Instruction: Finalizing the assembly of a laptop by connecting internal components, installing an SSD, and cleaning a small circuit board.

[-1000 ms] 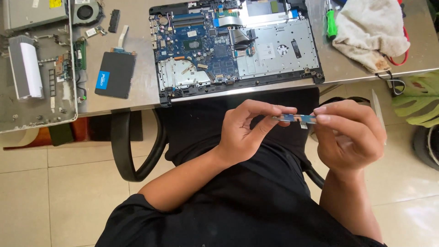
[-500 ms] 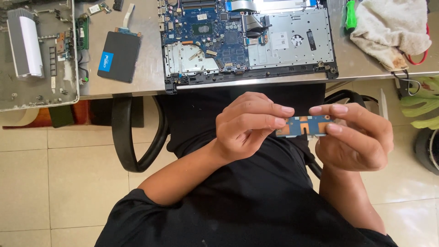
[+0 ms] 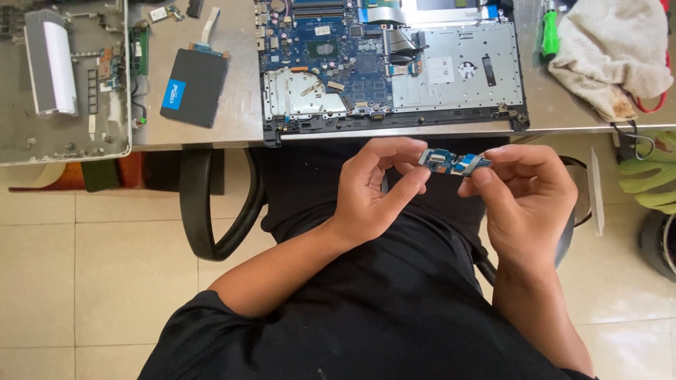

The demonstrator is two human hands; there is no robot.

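- Pale floor tiles (image 3: pixel 84 267) are filling the lower half of the view, with open room lying to the left and right of the seated person's lap.
- Running across the top is a grey bench (image 3: pixel 239 105), its front edge passing just above both hands.
- An opened laptop base (image 3: pixel 394 70), with its blue mainboard showing, is lying at the bench's front edge, directly beyond the hands.
- Lying flat to the left of the laptop base is a black drive (image 3: pixel 193 88), well apart from the hands.
- A grey cover panel (image 3: pixel 63 84) is overhanging the far left corner of the bench.
- A soiled cloth (image 3: pixel 609 60) and a green-handled screwdriver (image 3: pixel 549 35) are resting at the right end.
- The left hand (image 3: pixel 373 186) is pinching the left end of a small blue circuit board (image 3: pixel 454 163), the grip closed on it with thumb and fingertips.
- The right hand (image 3: pixel 528 190) is gripping the board's right end, fingers closed around it.
- The small blue circuit board is being held roughly level above the lap, below the bench edge, touching nothing else.
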